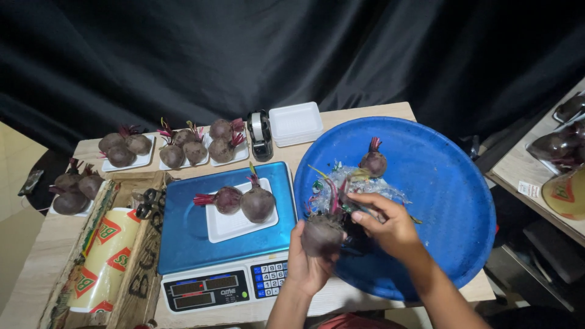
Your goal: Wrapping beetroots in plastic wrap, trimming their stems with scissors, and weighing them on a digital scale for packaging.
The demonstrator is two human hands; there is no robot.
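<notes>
At the table's front edge, over the round blue plastic tray (451, 183), the left hand (308, 262) grips a dark round beetroot (321, 234) while the right hand (390, 225) fingers pinch its stalks, apparently trimming; removal requires a firm pull.

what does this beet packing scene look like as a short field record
left hand: left hand holds a beet over the near edge of the blue basin
right hand: right hand pinches at the top of that beet
basin: one more beet beside crumpled plastic wrap
scale: blue scale carries a white tray with two beets
back row: three filled trays, a tape dispenser, a stack of empty trays
left side: film roll in a wooden box
</notes>
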